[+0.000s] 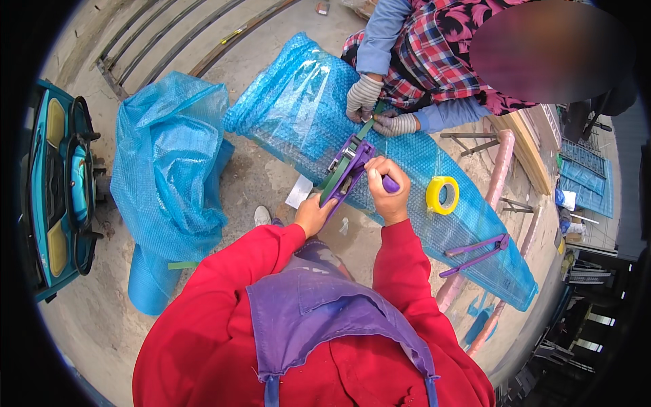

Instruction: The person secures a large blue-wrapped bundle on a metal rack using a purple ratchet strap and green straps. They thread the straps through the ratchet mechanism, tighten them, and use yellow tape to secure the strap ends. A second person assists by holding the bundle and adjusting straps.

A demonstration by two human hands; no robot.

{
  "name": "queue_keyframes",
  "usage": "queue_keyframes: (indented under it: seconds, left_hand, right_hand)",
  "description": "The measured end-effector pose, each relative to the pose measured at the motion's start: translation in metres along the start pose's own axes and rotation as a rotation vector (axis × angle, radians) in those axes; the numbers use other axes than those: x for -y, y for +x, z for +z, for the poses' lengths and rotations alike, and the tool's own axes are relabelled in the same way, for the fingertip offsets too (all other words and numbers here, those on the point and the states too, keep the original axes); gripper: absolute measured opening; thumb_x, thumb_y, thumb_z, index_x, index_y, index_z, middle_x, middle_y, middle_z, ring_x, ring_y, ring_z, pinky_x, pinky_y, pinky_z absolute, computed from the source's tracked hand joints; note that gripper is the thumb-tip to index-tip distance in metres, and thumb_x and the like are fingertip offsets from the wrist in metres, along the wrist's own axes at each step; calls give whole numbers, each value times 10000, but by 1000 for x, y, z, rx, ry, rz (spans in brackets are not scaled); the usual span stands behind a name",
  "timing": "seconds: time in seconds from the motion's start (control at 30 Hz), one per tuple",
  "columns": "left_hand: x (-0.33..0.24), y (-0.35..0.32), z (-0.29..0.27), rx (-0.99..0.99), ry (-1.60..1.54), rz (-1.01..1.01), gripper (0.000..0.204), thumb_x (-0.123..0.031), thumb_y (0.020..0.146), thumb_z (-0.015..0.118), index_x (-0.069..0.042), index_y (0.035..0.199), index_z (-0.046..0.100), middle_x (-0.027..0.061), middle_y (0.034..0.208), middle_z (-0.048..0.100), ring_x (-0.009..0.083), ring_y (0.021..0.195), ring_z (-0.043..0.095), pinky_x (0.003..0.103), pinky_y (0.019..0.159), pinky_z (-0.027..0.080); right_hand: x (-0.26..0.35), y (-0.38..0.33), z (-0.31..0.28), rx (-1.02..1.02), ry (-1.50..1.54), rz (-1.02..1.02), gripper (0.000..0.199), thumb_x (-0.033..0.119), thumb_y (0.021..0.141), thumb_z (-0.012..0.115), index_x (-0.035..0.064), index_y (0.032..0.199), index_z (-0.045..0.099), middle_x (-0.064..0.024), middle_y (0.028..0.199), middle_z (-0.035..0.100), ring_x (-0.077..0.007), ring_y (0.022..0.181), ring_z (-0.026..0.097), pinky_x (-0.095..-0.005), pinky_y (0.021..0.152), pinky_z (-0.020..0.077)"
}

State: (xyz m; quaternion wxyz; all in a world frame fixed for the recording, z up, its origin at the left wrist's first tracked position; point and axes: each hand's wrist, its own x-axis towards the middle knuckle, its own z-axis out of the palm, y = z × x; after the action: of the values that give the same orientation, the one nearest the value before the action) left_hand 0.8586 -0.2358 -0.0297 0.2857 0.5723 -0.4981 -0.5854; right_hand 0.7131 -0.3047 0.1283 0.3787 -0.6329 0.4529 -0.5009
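A long bundle wrapped in blue bubble wrap [305,108] lies slanted across the ground in front of me. A purple strap-tensioning tool [347,166] sits on it with a green strap [367,127] running through it. My left hand [313,214] holds the tool's lower end. My right hand [388,190] is closed on the tool's purple handle. Across the bundle, a second person in a plaid shirt keeps two gloved hands [374,108] on the green strap at the bundle's far edge.
A yellow tape roll [442,195] and a purple long-handled crimping tool [478,247] lie on the bundle to the right. A loose heap of blue bubble wrap [169,169] stands at left. A teal cart [57,183] is at far left. Pink-wrapped rods [500,166] lie behind.
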Motion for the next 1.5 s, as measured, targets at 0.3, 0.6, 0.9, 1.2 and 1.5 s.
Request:
queue_keyframes:
  seconds: [0.3, 0.6, 0.9, 1.2, 1.5]
  left_hand:
    - [-1, 0, 1, -7, -5, -6, 377, -374, 888, 590, -53, 1082, 635, 214, 897, 658, 380, 838, 636, 422, 733, 482]
    - [2, -1, 2, -2, 7, -32, 383, -386, 888, 592, -64, 1089, 637, 214, 855, 661, 381, 811, 640, 422, 716, 484]
    - [-5, -2, 1, -1, -23, -16, 376, -372, 889, 591, -60, 1094, 633, 216, 891, 659, 380, 838, 633, 415, 733, 482]
    - [-17, -4, -4, -8, 46, -20, 367, -363, 889, 591, -68, 1104, 630, 221, 904, 657, 388, 846, 629, 422, 739, 482]
    - [-38, -11, 4, -100, 57, -31, 331, -368, 881, 597, -47, 955, 634, 206, 766, 650, 388, 739, 629, 445, 679, 479]
  right_hand:
    - [-1, 1, -2, 3, 8, 8, 151, -47, 811, 579, 11, 699, 496, -51, 723, 553, -142, 678, 519, -268, 640, 426]
    - [-3, 2, -2, 10, 8, 36, 143, -39, 804, 587, 10, 700, 501, -52, 723, 552, -140, 685, 522, -266, 644, 425]
    - [-4, 2, -4, -31, 6, 20, 140, -29, 802, 590, 3, 700, 500, -61, 738, 557, -153, 702, 527, -272, 663, 429]
    - [11, -9, 18, -337, -31, 15, 149, -3, 837, 614, 42, 886, 482, -61, 813, 589, -166, 862, 594, -288, 788, 467]
    - [-12, 88, -30, -418, 357, 152, 80, 60, 937, 485, 50, 981, 419, -9, 598, 410, -78, 483, 346, -281, 508, 372]
